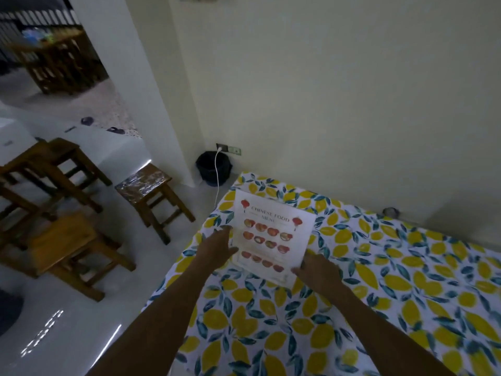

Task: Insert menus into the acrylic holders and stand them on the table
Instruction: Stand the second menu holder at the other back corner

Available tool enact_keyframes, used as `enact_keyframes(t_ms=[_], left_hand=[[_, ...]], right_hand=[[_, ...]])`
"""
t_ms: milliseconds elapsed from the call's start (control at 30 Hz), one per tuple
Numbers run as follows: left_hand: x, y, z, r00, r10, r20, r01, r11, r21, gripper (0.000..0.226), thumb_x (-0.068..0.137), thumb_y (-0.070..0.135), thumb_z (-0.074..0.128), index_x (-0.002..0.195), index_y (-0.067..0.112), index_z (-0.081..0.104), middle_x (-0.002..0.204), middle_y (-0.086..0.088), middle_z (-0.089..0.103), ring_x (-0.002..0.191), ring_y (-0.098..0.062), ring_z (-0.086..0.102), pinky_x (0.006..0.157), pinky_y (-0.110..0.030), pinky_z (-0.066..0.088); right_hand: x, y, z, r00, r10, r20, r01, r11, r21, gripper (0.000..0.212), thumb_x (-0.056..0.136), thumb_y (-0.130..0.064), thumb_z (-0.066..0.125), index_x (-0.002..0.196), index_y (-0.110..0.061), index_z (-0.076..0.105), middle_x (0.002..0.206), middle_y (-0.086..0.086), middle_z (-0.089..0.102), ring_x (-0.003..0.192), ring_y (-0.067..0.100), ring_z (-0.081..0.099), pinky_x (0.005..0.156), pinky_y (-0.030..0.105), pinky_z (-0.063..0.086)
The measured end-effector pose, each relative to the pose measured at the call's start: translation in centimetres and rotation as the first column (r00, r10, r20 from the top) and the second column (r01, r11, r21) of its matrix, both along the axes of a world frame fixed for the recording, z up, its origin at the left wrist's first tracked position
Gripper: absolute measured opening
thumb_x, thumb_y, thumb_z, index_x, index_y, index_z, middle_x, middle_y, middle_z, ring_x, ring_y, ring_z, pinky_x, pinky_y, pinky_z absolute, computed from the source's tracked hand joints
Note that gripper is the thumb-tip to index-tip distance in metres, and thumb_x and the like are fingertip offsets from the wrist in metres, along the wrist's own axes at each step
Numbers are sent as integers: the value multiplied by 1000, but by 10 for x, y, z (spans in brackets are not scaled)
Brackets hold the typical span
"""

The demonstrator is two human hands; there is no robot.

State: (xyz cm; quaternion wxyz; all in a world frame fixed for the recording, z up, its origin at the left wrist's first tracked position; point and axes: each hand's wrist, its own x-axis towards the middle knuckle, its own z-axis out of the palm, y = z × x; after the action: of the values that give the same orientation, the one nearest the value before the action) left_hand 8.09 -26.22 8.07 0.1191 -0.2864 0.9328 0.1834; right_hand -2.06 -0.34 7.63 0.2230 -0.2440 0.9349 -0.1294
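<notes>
Two hands at a menu on the lemon-print table.

Wooden stools [151,196] stand on the floor at left, a dark bin [212,166] by the wall. The left hand [217,246] grips the left edge of the menu [272,236]. The menu sits near the table's [406,280] far left corner, long axis running away from the person, title at the far end. The right hand [317,271] pinches its near right corner.

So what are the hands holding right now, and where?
The menu: left hand on its left edge, right hand at its lower right corner. Whether an acrylic holder surrounds it cannot be told.
</notes>
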Motion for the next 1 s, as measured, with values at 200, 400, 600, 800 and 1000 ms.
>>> enact_keyframes(t_ms=[200,400,600,800,1000], left_hand=[[-45,-30,-1,988,-104,-113,102,994,-31,40,97,45,45,129,21,51,119,-8,68,104,-31,65,80,-39,53],[-113,-91,27,948,-133,-288,133,991,-17,33,97,42,50,120,19,57,106,-7,71,93,-29,67,74,-36,51],[-212,-194,-30,891,-235,-389,269,963,35,48,90,70,31,100,28,53,86,0,69,75,-21,67,69,-44,58],[-255,-209,4,897,-322,-301,320,946,-57,27,96,42,51,88,16,58,79,-3,63,71,-22,62,60,-34,44],[-277,-225,-21,899,-316,-304,346,937,49,31,92,40,53,111,17,59,98,-6,71,85,-24,67,77,-42,55]], right_hand=[[-39,-14,10,994,-73,-81,73,997,-9,27,90,-44,57,86,-18,61,75,-3,60,79,22,67,62,30,48],[-99,-75,29,978,-132,-161,123,990,-64,29,92,-41,58,97,-14,63,92,7,70,87,29,68,65,33,49],[-168,-138,26,941,-265,-210,249,964,-97,35,90,-45,58,111,-19,65,101,8,73,92,32,68,73,39,57],[-203,-181,6,917,-349,-191,334,936,-108,39,88,-48,59,113,-18,64,105,8,73,96,31,68,79,40,57],[-212,-197,-10,896,-401,-190,397,916,-63,37,89,-46,59,113,-17,61,105,8,71,97,31,68,80,41,57]])
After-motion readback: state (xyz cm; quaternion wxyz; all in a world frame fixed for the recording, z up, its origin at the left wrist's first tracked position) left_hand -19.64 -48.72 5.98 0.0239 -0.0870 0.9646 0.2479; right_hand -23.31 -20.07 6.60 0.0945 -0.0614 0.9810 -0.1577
